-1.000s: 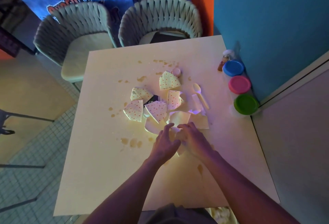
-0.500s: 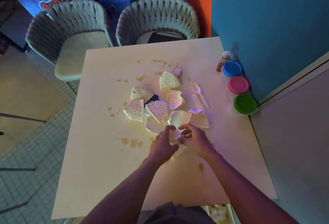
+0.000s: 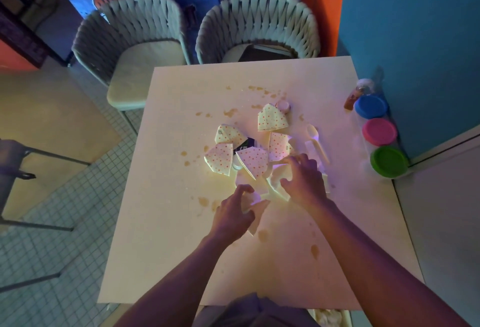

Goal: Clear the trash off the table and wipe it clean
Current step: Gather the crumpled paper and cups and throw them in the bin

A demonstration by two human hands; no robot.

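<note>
Several torn pieces of a dotted paper plate point(image 3: 253, 160) lie in a heap at the middle of the pale table point(image 3: 161, 222), with plain white pieces point(image 3: 244, 180) nearer me. My left hand point(image 3: 235, 212) grips a plain white piece point(image 3: 255, 219) at the heap's near edge. My right hand point(image 3: 302, 180) lies over other white pieces point(image 3: 279, 186), fingers bent down onto them. A white plastic spoon point(image 3: 315, 141) lies right of the heap. Brown spill stains point(image 3: 230, 112) dot the tabletop.
Three tubs with blue point(image 3: 370, 106), pink point(image 3: 379, 131) and green point(image 3: 388, 161) lids line the table's right edge by the blue wall, behind them a small bottle point(image 3: 354, 94). A small pink-lidded cup point(image 3: 283, 106) sits behind the heap. Two woven chairs point(image 3: 145, 41) stand beyond the table.
My right hand has moved forward and to the right, from beside the left hand onto the white pieces. My left hand stays at the heap's near edge, holding a white piece.
</note>
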